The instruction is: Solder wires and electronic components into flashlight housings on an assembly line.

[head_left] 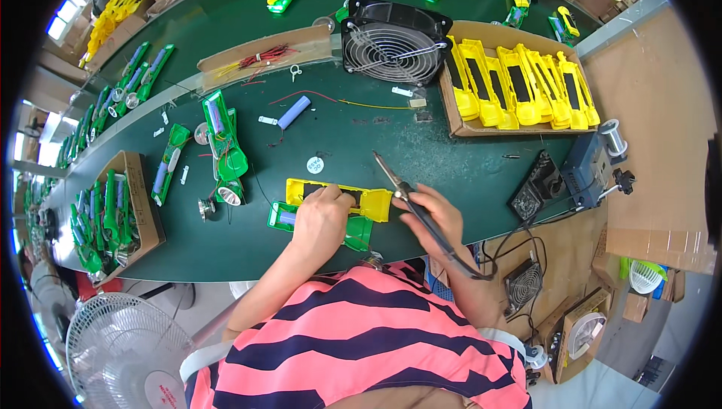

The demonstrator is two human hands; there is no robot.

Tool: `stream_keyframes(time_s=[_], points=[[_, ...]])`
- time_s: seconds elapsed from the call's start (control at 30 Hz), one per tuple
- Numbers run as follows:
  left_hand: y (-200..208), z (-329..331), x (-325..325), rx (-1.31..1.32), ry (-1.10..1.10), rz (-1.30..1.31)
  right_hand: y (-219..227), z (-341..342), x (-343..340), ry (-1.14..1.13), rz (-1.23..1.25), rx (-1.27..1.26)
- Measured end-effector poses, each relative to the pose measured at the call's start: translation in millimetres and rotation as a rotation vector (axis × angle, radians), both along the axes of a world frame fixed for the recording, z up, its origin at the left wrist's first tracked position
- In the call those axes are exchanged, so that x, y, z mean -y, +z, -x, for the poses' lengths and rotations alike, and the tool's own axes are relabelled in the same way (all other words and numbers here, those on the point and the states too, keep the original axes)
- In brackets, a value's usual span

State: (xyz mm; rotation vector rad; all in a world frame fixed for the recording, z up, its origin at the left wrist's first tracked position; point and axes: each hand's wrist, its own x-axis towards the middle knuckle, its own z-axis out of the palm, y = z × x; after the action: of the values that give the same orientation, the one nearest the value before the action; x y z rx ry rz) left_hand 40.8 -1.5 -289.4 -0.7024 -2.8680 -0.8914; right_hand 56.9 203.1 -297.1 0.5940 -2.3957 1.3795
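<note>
My left hand (322, 219) is closed over a yellow plastic casing (374, 204), its fingertips curled into the dark-lined hollow. Below and partly under that hand lies a green plastic casing (359, 234) with a light-blue cylindrical cell (286, 218) at its left end. My right hand (440, 221) grips a soldering iron (404, 191) by its dark handle. The metal tip points up and left, apart from the casings, over the green tabletop (338, 138). A black cord trails from the iron behind my right hand.
Yellow casings fill a cardboard box (519, 132) at the back right, beside a black fan (396, 40). A soldering station (587, 172) and solder spool (613, 138) stand at the right edge. Green lamp assemblies (224, 138) and a loose blue cell (294, 112) lie left; another box (150, 213) holds more.
</note>
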Motion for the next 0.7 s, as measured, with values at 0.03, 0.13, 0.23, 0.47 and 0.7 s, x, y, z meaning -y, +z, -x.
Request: stream_keyframes(time_s=[0.03, 0.13, 0.23, 0.47, 0.7], points=[[0.8, 1.3, 0.8, 0.013, 0.003, -0.019, 3.5, 0.9, -3.6, -0.045, -0.055, -0.072], [3.4, 2.7, 2.5, 0.073, -0.002, -0.042, 15.9, -4.5, -18.9, -0.065, 0.039, -0.077], [5.2, 5.2, 3.1, 0.091, 0.017, -0.026, 16.1, -9.1, -16.5, -0.035, 0.549, 0.268], [6.3, 7.8, 2.7, 0.095, -0.055, 0.039, 4.6, -1.5, -8.0, -0.124, 0.534, 0.565], [6.8, 8.2, 2.2, 0.086, -0.037, 0.069, -3.9, -0.1, -3.9, -0.061, 0.464, 0.566]])
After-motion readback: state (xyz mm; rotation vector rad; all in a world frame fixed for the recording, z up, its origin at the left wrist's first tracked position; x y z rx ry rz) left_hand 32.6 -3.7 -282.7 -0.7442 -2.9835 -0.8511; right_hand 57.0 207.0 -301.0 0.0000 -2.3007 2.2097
